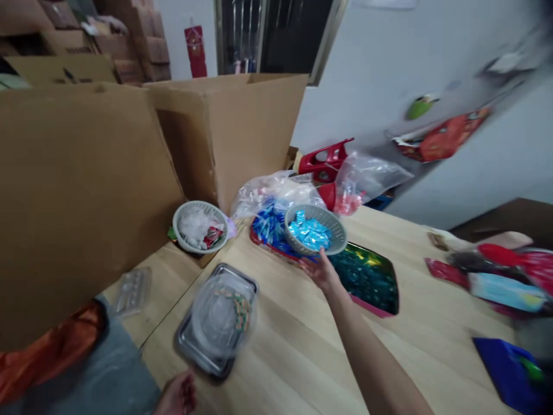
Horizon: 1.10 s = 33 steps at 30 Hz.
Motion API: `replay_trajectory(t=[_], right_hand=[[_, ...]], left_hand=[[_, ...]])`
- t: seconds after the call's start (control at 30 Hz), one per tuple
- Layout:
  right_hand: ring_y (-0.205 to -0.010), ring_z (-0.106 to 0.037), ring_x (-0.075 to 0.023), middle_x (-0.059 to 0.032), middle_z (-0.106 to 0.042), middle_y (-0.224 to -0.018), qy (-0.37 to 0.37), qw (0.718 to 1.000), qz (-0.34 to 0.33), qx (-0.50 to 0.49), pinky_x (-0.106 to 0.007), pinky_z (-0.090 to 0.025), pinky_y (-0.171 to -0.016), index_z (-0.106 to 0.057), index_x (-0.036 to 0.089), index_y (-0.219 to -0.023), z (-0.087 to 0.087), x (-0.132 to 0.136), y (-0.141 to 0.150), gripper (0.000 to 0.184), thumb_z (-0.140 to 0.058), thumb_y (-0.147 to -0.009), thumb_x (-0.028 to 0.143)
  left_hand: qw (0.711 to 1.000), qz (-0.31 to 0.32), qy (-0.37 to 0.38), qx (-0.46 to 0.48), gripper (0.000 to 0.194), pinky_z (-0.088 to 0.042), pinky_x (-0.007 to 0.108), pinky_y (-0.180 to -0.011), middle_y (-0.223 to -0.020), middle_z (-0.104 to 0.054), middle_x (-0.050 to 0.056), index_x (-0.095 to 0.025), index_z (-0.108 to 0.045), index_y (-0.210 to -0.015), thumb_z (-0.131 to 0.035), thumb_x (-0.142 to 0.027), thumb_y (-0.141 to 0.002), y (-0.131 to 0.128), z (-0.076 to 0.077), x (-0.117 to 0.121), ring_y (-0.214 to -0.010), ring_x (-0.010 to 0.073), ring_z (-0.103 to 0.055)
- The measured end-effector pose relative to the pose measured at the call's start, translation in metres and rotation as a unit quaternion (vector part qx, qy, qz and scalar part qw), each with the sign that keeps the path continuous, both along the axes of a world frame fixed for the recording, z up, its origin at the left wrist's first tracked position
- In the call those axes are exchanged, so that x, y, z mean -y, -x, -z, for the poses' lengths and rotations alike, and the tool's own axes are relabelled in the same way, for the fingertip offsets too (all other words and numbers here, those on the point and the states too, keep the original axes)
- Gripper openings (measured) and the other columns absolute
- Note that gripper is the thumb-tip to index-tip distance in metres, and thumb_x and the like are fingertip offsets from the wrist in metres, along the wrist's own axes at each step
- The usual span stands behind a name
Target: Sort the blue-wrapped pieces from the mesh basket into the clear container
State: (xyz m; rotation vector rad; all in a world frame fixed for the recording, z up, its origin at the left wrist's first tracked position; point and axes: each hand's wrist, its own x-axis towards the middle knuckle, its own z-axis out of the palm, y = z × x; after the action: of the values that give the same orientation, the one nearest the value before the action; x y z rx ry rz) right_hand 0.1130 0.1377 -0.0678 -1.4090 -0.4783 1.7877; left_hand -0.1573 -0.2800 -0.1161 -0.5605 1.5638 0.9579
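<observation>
My right hand (320,270) reaches over the table with its thumb at the near rim of a grey plastic basket (337,233) and its fingers below. Small shiny blue packets (310,231) lie in this basket, which overlaps a pile of blue wrapped items (268,225) and a dark shiny tray (367,276) with a pink edge. My left hand (178,395) is at the bottom edge, fingers curled, with nothing visible in it. Near it lies a black tray (184,331) bearing a clear round lid or dish (211,323) and small tan-and-green pieces (242,311).
Large cardboard boxes (78,190) stand along the left and back. Another basket (177,227) holds clear plastic and a red packet. Plastic bags (276,190) and a red stool (324,161) are behind the table. A blue box (503,369) and assorted packages sit at right.
</observation>
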Motion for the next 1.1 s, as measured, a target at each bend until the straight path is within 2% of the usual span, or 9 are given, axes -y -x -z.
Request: replay_trajectory(t=[0.17,0.27,0.33,0.43,0.6,0.7,0.8,0.97,1.1], right_hand=[[-0.054,-0.061,-0.0136,-0.0073,-0.067,-0.076,0.033,0.989,-0.129,0.062,-0.023,-0.049,-0.049,-0.056,0.014,-0.087,0.045,0.111,0.038,0.019,-0.069,-0.076,0.024],[-0.047,-0.058,-0.014,-0.0042,-0.062,-0.065,0.053,0.975,-0.198,0.09,-0.023,-0.046,-0.042,-0.06,0.011,-0.079,0.07,0.183,0.068,0.023,-0.074,-0.065,0.021],[-0.044,-0.055,-0.0137,-0.0002,-0.058,-0.059,0.048,0.971,-0.21,0.106,-0.023,-0.044,-0.039,-0.06,0.011,-0.077,0.081,0.217,0.083,0.027,-0.075,-0.06,0.026],[-0.04,-0.052,-0.0133,0.003,-0.054,-0.052,0.025,0.971,-0.197,0.13,-0.023,-0.041,-0.035,-0.058,0.013,-0.071,0.089,0.243,0.095,0.027,-0.073,-0.053,0.028],[-0.043,-0.051,-0.0121,0.0041,-0.054,-0.049,-0.002,0.981,-0.129,0.143,-0.023,-0.045,-0.041,-0.059,0.012,-0.075,0.083,0.254,0.087,0.031,-0.062,-0.048,0.028],[-0.049,-0.054,-0.0107,0.0024,-0.061,-0.056,-0.002,0.987,-0.075,0.14,-0.023,-0.048,-0.049,-0.06,0.011,-0.087,0.071,0.268,0.067,0.045,-0.063,-0.05,0.036],[-0.054,-0.058,-0.0117,-0.0004,-0.065,-0.06,0.027,0.989,0.029,0.143,-0.022,-0.051,-0.053,-0.06,0.01,-0.089,0.065,0.294,0.036,0.053,-0.07,-0.046,0.041],[-0.057,-0.063,-0.0157,-0.0037,-0.068,-0.06,0.09,0.959,0.229,0.14,-0.024,-0.055,-0.055,-0.062,0.013,-0.074,0.085,0.363,-0.019,0.047,-0.077,-0.035,0.036],[-0.052,-0.063,-0.0192,-0.0044,-0.064,-0.051,0.113,0.934,0.308,0.138,-0.028,-0.056,-0.054,-0.058,0.019,-0.056,0.111,0.418,-0.043,0.033,-0.074,-0.034,0.038]], left_hand=[[1.0,-0.009,0.018,0.0,0.025,-0.048,0.024,-0.057,-0.057,-0.051,-0.001,-0.011,-0.048,-0.077,-0.05,-0.03,-0.092,0.011,0.019,-0.01,-0.052,0.0098,-0.051],[0.999,0.005,0.02,-0.028,0.021,-0.048,0.023,-0.059,-0.062,-0.051,-0.002,-0.01,-0.05,-0.082,-0.052,-0.029,-0.091,0.017,0.021,-0.019,-0.056,0.0079,-0.051],[0.999,0.01,0.022,-0.039,0.017,-0.048,0.022,-0.06,-0.066,-0.051,-0.002,-0.01,-0.051,-0.088,-0.052,-0.026,-0.091,0.02,0.022,-0.025,-0.06,0.0074,-0.052],[0.999,0.013,0.013,-0.042,0.016,-0.05,0.023,-0.063,-0.072,-0.051,-0.001,-0.01,-0.051,-0.095,-0.05,-0.025,-0.091,0.024,0.023,-0.032,-0.065,0.0078,-0.053],[0.999,0.024,0.007,-0.022,0.018,-0.05,0.024,-0.064,-0.074,-0.051,0.0,-0.009,-0.052,-0.1,-0.048,-0.025,-0.093,0.032,0.022,-0.037,-0.066,0.008,-0.053],[0.999,0.03,-0.014,-0.024,0.017,-0.05,0.023,-0.064,-0.075,-0.054,0.0,-0.009,-0.054,-0.099,-0.051,-0.024,-0.091,0.038,0.023,-0.038,-0.065,0.0077,-0.053],[0.998,0.034,-0.05,-0.031,0.014,-0.049,0.022,-0.064,-0.077,-0.057,0.0,-0.009,-0.055,-0.097,-0.055,-0.02,-0.088,0.046,0.025,-0.039,-0.065,0.0073,-0.054],[0.994,0.058,-0.095,-0.021,0.003,-0.049,0.023,-0.061,-0.069,-0.058,-0.001,-0.009,-0.054,-0.086,-0.056,-0.011,-0.085,0.063,0.024,-0.035,-0.061,0.0085,-0.056],[0.985,0.123,-0.122,-0.022,0.002,-0.05,0.024,-0.062,-0.069,-0.06,0.002,-0.007,-0.055,-0.086,-0.053,-0.008,-0.086,0.071,0.016,-0.03,-0.061,0.0101,-0.058]])
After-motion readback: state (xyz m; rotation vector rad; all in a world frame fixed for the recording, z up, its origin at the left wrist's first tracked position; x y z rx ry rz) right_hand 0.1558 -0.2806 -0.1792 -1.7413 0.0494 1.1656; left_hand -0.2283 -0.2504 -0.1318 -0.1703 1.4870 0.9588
